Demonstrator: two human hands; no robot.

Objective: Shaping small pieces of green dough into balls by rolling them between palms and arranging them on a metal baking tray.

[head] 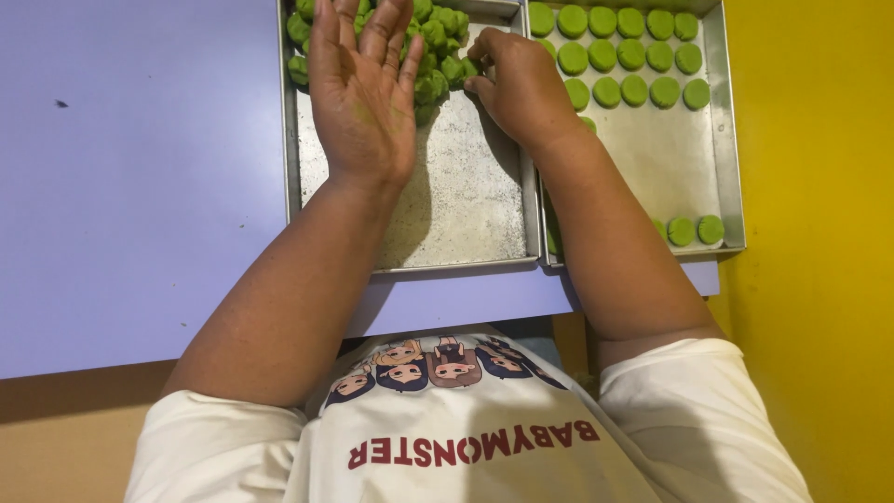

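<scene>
Green dough balls (438,56), green discs (633,56) in silver trays (466,214); lavender table (140,186); yellow wall (819,233); white shirt (466,447) w/ red letters.

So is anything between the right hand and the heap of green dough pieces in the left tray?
Nothing visible. The right hand already has its fingertips at the edge of the heap of green dough pieces in the left tray. The left hand lies open, palm up, over the heap's other side, clear of the right hand.

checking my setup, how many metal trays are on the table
2. The left tray holds a heap of green lumps; the right tray, beside it, holds rows of green discs. None seems hidden.
</scene>
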